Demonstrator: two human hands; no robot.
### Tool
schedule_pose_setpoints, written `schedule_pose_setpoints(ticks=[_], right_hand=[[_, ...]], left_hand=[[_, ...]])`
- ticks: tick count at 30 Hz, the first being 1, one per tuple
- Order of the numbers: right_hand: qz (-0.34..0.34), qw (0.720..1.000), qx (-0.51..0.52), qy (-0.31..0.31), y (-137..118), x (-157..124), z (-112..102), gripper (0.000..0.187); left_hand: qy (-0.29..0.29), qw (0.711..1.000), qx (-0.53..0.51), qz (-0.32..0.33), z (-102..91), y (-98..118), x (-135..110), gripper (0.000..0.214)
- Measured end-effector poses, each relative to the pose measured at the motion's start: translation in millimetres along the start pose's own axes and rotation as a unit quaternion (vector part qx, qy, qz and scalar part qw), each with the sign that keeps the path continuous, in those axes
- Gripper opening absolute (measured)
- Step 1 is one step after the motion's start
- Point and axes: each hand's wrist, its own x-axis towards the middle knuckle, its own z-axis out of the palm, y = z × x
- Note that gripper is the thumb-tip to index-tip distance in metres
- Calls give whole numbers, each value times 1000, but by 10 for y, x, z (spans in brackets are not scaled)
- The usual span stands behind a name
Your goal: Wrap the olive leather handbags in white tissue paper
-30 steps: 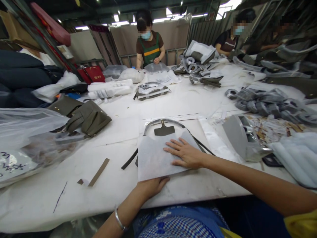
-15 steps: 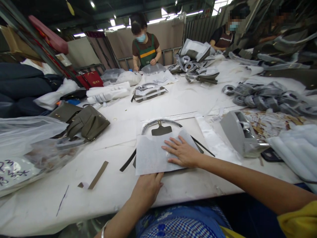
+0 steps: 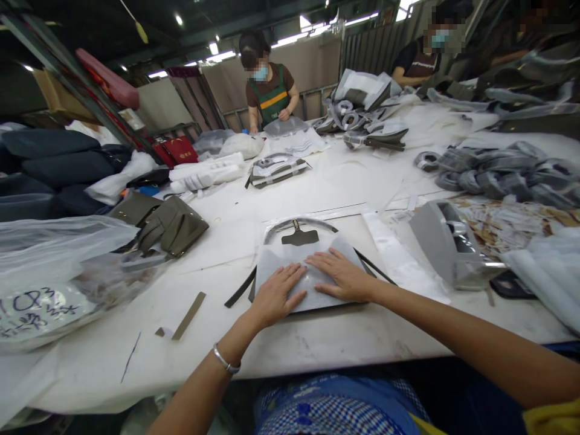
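Note:
Both palms lie flat on a pale wrapping sheet point(image 3: 272, 257) that covers the body of a dark handbag. My left hand point(image 3: 280, 293) rests on the left half of the sheet, fingers stretched out. Beside it, my right hand point(image 3: 342, 278) presses on the right half with fingers spread. Past the sheet's far edge show the bag's wrapped handle point(image 3: 276, 226) and an olive flap tab point(image 3: 299, 237) with a small metal fitting. Dark straps point(image 3: 240, 289) stick out at both sides. Most of the bag body is hidden under the sheet and hands.
A grey tape dispenser point(image 3: 437, 244) stands at the right. Olive bags point(image 3: 174, 226) and a plastic sack point(image 3: 49, 308) lie at the left. Coiled wrapped straps point(image 3: 489, 172) are piled at the back right. A co-worker point(image 3: 272, 90) works across the table point(image 3: 344, 187).
My left hand has come from under the sheet's near edge up onto its top. The near edge now sits closer to the bag's edge. My right hand stays flat on the sheet.

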Motion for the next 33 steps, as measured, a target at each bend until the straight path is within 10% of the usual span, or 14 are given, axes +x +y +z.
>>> schedule_pose_setpoints(ticks=[17,25,33], right_hand=[[-70,997,-15,-15,-100,-28,-59,29],[-55,997,9,46,-73,-90,15,35],[-40,993,-105,-22,-76,-127,27,49]], left_hand=[[-1,1000,-22,1,16,31,-40,58],[-3,1000,6,3,40,65,-51,55],[-36,997,69,31,1,57,-68,64]])
